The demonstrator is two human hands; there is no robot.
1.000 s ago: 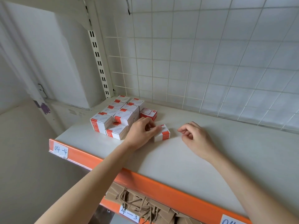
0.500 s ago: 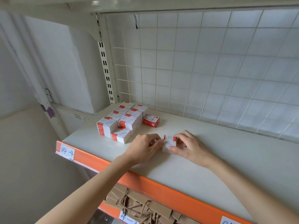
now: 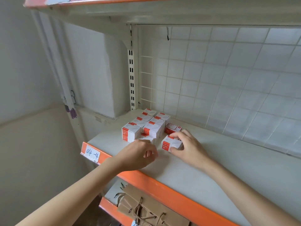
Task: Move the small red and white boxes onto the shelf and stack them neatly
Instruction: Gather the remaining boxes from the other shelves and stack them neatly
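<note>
Right hand (image 3: 187, 146): reaches over the shelf (image 3: 219, 167), thumb and curled fingers pinching a box (image 3: 171, 144) just right of the stack (image 3: 146, 126). Left hand (image 3: 138, 156): hovers at the shelf's front, fingers loosely curled, gripping nothing visible, beside the stack's front box (image 3: 145, 138).

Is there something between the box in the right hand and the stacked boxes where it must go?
Nothing visible. The right hand grips the box; bare shelf separates it from the stack. The left hand is nearer the front edge.
</note>
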